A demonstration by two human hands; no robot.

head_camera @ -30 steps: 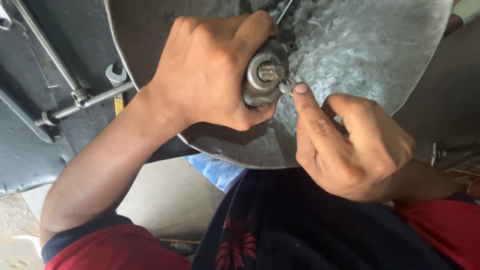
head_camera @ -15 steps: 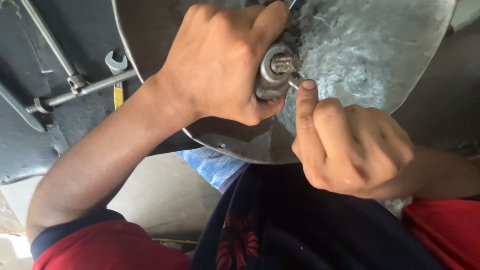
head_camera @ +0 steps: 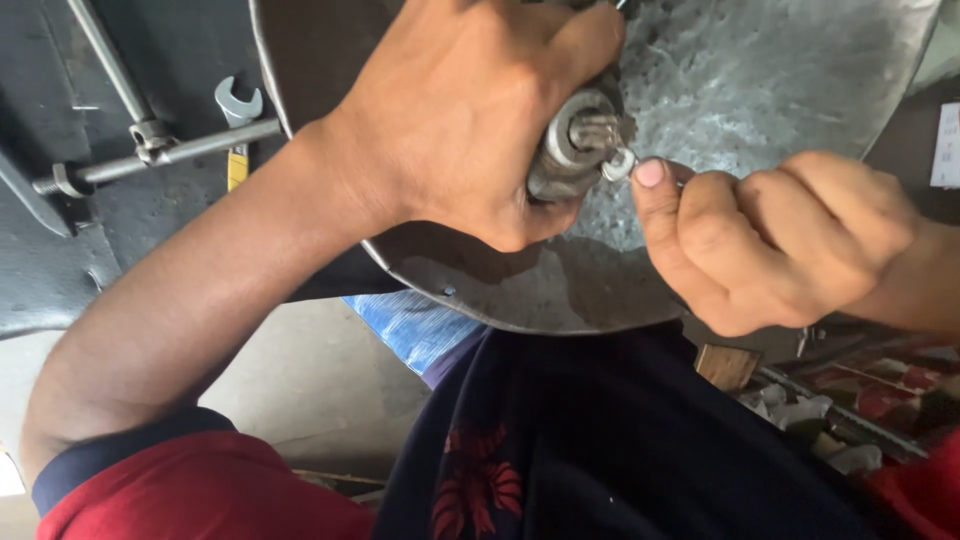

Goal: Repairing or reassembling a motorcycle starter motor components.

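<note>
Your left hand [head_camera: 460,120] grips the grey metal cylindrical hub [head_camera: 575,150] against the round hammered metal disc [head_camera: 780,80]; your right hand [head_camera: 770,240] pinches a small silver washer [head_camera: 618,165] at its tip.

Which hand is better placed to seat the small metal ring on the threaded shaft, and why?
The right hand, probably: its fingertips already pinch the small metal ring at the tip of the threaded shaft. The left hand is wrapped around the cylindrical hub, steadying it against the metal disc.

surface: dark metal bench [head_camera: 60,250] | on it: open-end spanner [head_camera: 238,112], steel rods [head_camera: 170,152]
</note>
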